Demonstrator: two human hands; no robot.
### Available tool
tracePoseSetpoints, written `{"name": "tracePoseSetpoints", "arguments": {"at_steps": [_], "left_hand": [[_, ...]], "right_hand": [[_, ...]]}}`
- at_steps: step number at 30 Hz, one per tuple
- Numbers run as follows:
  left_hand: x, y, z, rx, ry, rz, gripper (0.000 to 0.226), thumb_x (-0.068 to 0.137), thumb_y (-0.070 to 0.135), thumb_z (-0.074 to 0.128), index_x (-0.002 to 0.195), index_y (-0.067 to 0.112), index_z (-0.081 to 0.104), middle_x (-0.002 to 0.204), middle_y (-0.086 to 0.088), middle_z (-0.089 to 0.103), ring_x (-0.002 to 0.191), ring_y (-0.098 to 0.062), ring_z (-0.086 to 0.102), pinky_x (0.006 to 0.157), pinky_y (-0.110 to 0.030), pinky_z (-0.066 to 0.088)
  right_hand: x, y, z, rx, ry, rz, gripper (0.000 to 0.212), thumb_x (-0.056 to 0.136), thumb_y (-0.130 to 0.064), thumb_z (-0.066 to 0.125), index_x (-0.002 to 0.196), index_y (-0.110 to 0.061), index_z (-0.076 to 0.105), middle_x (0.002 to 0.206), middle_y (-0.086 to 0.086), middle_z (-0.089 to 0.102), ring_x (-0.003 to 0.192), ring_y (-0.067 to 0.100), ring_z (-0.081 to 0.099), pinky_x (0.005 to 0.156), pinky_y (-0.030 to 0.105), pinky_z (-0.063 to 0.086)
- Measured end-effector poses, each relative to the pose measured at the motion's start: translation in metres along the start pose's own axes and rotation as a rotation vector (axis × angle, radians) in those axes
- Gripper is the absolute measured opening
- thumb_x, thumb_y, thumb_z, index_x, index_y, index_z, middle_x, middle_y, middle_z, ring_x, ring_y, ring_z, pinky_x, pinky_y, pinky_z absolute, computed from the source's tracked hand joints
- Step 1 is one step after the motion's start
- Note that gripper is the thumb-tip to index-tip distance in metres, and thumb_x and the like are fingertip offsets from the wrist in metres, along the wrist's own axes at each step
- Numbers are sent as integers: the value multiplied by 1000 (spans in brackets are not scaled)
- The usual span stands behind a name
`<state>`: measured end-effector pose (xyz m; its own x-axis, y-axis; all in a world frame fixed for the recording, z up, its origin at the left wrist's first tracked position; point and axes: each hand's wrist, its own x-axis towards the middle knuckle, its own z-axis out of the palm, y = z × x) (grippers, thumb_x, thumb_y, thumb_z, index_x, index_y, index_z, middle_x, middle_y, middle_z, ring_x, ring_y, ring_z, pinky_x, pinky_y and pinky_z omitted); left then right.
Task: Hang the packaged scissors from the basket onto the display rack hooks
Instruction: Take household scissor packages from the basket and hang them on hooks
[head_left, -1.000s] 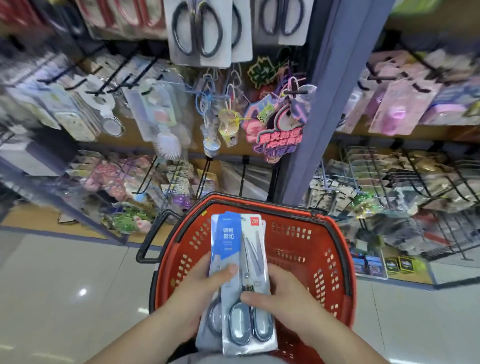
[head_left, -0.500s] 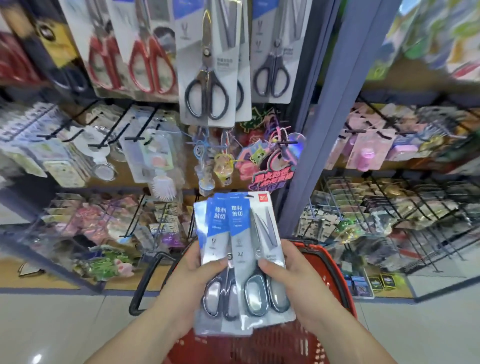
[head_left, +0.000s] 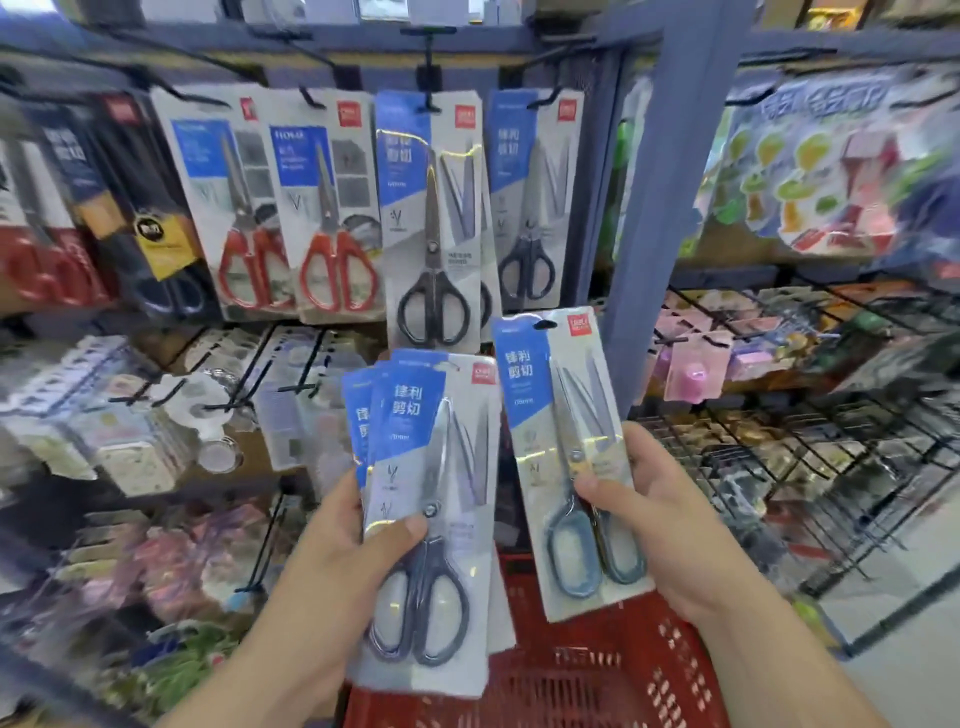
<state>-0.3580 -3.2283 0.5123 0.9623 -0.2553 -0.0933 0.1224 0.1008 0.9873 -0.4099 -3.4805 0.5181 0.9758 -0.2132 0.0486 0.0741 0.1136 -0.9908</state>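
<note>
Left hand (head_left: 332, 566): grips a fanned stack (head_left: 431, 467) of scissor packs, thumb on the front one.
Right hand (head_left: 670, 525): grips one pack (head_left: 566, 415), top leaning left, thumb on its front.
Edges: stack and pack close at the top, apart lower down.
Hooks (head_left: 428, 78): carry hung packs (head_left: 431, 208); the held pack's top edge is just below them.
Post (head_left: 660, 208): just right of the pack.
Basket (head_left: 597, 675): below both hands.

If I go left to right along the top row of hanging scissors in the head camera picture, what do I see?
Dark pack with a yellow tag → first white card of red-handled scissors → second white card of red-handled scissors → blue-and-white card of big black-handled scissors → card of smaller dark-handled scissors → blue upright post.
</note>
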Motion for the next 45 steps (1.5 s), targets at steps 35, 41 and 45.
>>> {"name": "tracePoseSetpoints", "arguments": {"at_steps": [35,41,45], "left_hand": [[63,98,28,-105,126,324,28,103,4,59,124,20,64,113,-2,80,99,-21,77,80,-34,61],[63,88,37,-141,175,324,31,102,1,59,128,18,62,115,-5,79,105,-27,76,87,-42,61],[63,84,49,-198,208,337,34,101,-1,60,130,14,60,116,-6,79,107,-30,76,91,-47,62]], "right_hand": [[156,-78,51,-509,313,-206,90,103,-50,56,167,-22,0,175,3,0,161,18,5,127,38,12],[75,-61,74,-255,13,-259,61,80,-62,74,135,-47,53,142,-19,54,128,-7,52,108,27,47],[55,-40,79,-219,-48,-226,70,76,-21,93,135,-33,58,127,-17,67,111,-9,64,88,12,52]]}}
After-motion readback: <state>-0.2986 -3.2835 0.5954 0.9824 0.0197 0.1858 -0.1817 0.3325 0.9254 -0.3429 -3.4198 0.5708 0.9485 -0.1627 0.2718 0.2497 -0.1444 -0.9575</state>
